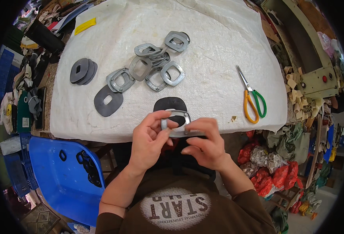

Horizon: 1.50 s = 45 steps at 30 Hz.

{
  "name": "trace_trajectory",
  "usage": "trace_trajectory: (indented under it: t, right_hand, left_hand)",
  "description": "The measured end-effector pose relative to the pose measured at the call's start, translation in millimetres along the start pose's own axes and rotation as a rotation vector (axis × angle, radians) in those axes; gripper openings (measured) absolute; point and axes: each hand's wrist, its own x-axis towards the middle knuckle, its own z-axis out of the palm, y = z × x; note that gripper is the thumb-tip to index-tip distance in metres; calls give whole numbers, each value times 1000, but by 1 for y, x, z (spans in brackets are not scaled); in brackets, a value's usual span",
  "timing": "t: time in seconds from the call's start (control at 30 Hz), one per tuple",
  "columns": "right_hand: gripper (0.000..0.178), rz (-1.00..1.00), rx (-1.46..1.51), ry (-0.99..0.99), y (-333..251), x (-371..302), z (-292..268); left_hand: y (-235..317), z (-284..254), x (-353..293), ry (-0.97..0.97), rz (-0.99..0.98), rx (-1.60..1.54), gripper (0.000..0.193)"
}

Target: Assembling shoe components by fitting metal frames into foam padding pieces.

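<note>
My left hand (150, 136) is closed on a silver metal ring frame (165, 124), squarish with rounded corners and a wide opening. Its thumb and fingers pinch the frame's left side, above the table's front edge. At the frame's right corner is the fingertip of my right hand (207, 142), whose thumb stands apart below. Just beyond the frame lies a dark rounded pad (170, 103), partly covered from view. Farther left rests a flat grey rounded pad (101, 107) with a small slot, near a stack of similar pads (89, 66). Several metal frames (172, 73) form a loose heap at the middle back.
White woven sheeting (211, 50) covers the table. Scissors with orange and green handles (251, 99) lie at right, a yellow packet (85, 25) at far left. A blue tub (59, 183) with black rings stands below left. Red bags (275, 175) crowd the lower right.
</note>
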Motion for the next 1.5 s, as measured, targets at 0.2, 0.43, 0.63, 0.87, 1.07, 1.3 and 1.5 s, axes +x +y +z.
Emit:
trace_trajectory:
  t: [0.2, 0.43, 0.63, 0.87, 1.07, 1.3, 1.5]
  right_hand:
    - [53, 86, -28, -98, 6, 12, -1]
    - [60, 96, 14, -141, 9, 23, 0]
    - [64, 177, 87, -91, 10, 28, 2]
    - [60, 256, -5, 34, 31, 28, 0]
    - [58, 251, -40, -58, 34, 32, 4]
    - [56, 291, -7, -121, 39, 33, 13]
    - [56, 299, -15, -125, 40, 34, 18]
  left_hand:
    - [-2, 1, -6, -28, 108, 144, 29]
    - [0, -1, -6, 33, 153, 100, 30]
    - [0, 1, -7, 66, 179, 131, 34]
    - [-1, -24, 8, 255, 704, 1156, 40]
    - [-15, -39, 6, 290, 757, 1406, 26]
    - [-21, -42, 8, 318, 776, 1456, 25]
    - [-21, -43, 8, 311, 789, 1466, 27]
